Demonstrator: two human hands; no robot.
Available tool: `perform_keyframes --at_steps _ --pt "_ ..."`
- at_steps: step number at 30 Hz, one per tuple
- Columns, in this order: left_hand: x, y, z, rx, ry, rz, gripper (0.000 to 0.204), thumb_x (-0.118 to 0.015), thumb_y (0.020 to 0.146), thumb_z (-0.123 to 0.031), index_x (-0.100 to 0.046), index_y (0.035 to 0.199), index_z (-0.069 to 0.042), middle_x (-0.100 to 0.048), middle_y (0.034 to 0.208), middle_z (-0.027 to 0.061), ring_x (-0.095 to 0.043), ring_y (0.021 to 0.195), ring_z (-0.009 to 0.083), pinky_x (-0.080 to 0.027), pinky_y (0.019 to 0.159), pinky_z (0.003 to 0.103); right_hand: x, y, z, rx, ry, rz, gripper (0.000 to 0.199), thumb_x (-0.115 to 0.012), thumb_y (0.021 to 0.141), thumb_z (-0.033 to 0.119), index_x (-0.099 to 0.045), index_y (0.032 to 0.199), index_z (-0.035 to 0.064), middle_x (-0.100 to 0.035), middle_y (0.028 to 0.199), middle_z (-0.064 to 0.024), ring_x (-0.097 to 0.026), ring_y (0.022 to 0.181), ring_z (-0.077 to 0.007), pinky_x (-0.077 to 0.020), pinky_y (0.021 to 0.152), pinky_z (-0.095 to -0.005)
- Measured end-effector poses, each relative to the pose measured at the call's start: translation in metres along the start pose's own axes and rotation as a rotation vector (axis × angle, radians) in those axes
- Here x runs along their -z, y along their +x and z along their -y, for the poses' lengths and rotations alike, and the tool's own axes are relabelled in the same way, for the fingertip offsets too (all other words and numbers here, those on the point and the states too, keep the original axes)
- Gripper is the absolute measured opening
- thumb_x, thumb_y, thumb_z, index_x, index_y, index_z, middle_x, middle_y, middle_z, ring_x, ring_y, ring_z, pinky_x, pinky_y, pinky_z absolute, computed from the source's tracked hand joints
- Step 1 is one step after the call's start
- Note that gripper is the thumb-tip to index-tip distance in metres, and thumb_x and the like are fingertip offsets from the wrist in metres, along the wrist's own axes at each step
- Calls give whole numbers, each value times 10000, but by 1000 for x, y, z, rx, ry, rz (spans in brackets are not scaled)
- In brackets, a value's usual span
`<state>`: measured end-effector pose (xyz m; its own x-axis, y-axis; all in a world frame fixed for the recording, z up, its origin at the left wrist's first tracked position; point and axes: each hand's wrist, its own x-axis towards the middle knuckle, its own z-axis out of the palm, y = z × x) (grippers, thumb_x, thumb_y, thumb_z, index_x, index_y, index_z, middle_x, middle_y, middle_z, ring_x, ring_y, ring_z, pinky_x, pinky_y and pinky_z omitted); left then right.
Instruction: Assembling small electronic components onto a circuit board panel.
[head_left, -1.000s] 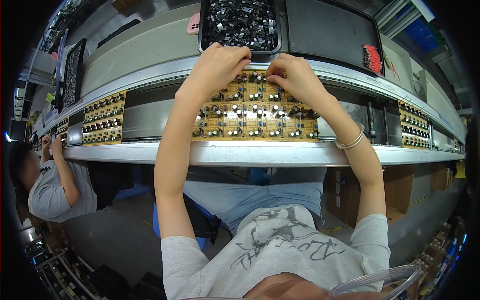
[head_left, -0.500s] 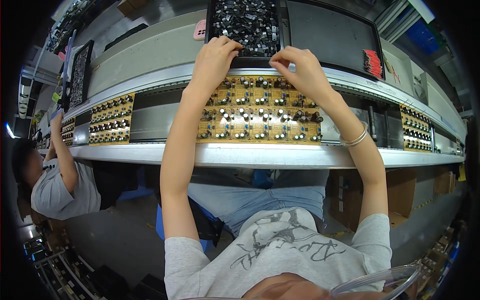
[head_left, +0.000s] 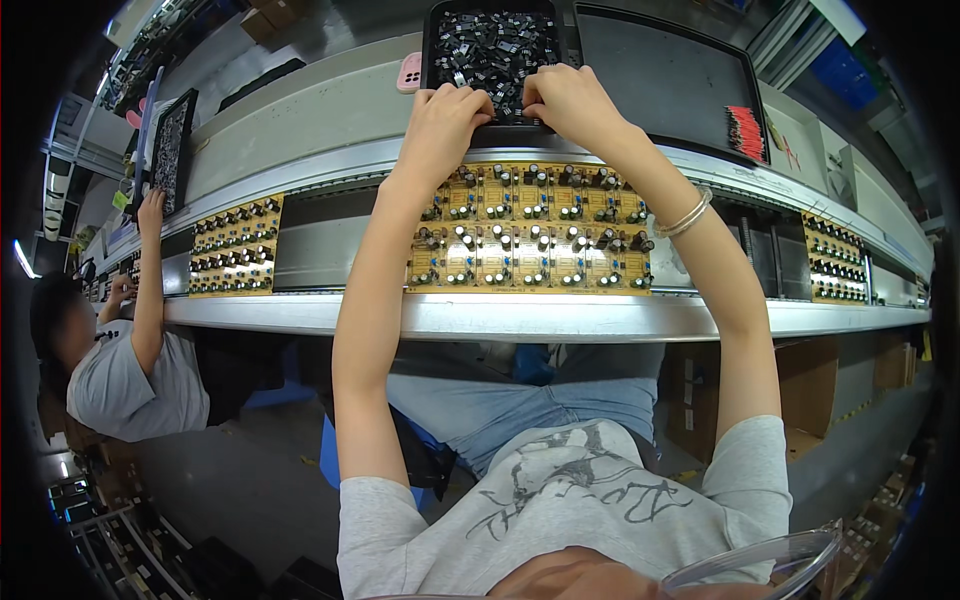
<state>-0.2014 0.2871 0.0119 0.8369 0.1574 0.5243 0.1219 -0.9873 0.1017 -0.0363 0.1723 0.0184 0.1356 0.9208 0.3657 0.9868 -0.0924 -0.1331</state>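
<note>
Both hands are at the near side of a black tray (head_left: pixel 429 60) heaped with small black three-legged electronic components (head_left: pixel 495 45). My left hand (head_left: pixel 445 125) bends over the tray's near left part, its fingers curled together at the parts. Opposite it, my right hand (head_left: pixel 572 100) reaches in from the right with thumb and fingertips drawn together. Whatever either hand pinches is too small or hidden to make out. Just below the hands, a wide yellow circuit board panel (head_left: pixel 530 240) lies between metal rails, set with rows of black capacitors and small blue parts.
A flat black tray (head_left: pixel 655 70) holds a bundle of red parts (head_left: pixel 744 135) at right. A pink phone case (head_left: pixel 410 73) lies left of the components. More board panels sit left (head_left: pixel 235 245) and right (head_left: pixel 835 255). A metal rail (head_left: pixel 560 316) runs in front; a co-worker (head_left: pixel 140 370) sits left.
My right hand has moved up and left into the component tray, closer to my left hand. My left hand stays at the tray's near edge. The co-worker's arm has shifted toward a tray.
</note>
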Motion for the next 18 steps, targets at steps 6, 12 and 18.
perform_keyframes --at_steps 6,12,18 --pt "-5 1 3 79 -141 -186 145 -535 885 -91 -627 996 -98 -553 836 76 -528 822 224 -408 747 332 -3 -4 1 28 1 -88 114 -659 780 172 -624 786 64 -630 769 -62 -592 820 -239 -447 708 -379" --pt "-6 0 10 422 -514 -124 167 -484 909 -79 -606 1021 -57 -522 851 91 -558 782 208 -449 724 322 7 -6 6 -70 294 -122 133 -638 826 157 -631 868 30 -645 834 -88 -614 805 -227 -476 715 -322" --pt "-1 1 12 497 -787 -107 157 -558 900 -120 -599 1001 -8 -621 864 38 -580 744 109 -454 699 238 26 -29 7 -233 748 -101 214 -592 883 185 -640 1028 36 -643 842 -51 -598 792 -125 -474 745 -267"
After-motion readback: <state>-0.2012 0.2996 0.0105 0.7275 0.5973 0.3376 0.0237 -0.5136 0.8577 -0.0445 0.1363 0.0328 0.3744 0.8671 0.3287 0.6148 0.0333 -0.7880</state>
